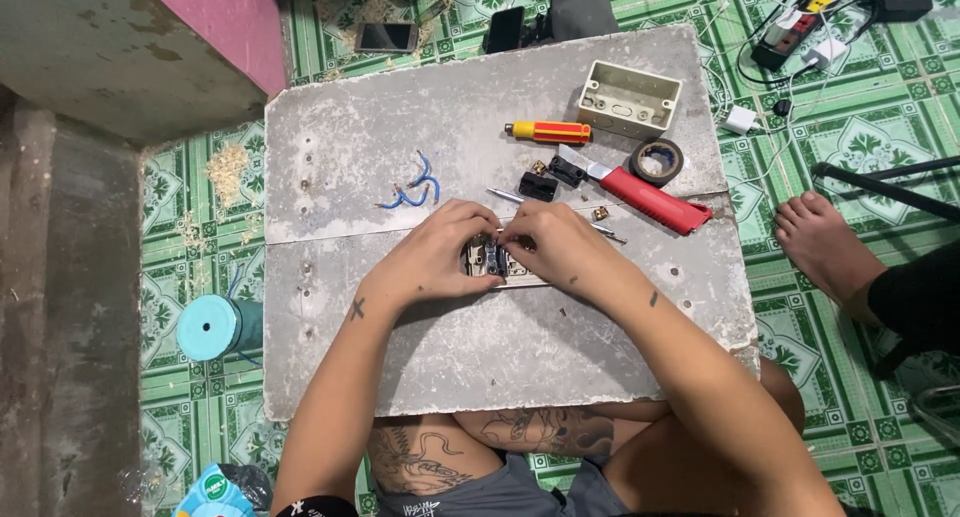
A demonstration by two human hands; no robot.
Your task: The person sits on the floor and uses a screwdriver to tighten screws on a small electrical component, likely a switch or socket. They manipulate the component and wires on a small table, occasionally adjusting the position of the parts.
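Both my left hand (440, 252) and right hand (560, 247) are pinching a small switch module (493, 260) with fingers pressed together on the grey desk (480, 347).

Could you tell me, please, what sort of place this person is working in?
Probably a home floor used as a makeshift workbench: green patterned floor tiles, a grey board laid across the lap, and a power strip with chargers nearby. Both hands work on a small electrical fitting.
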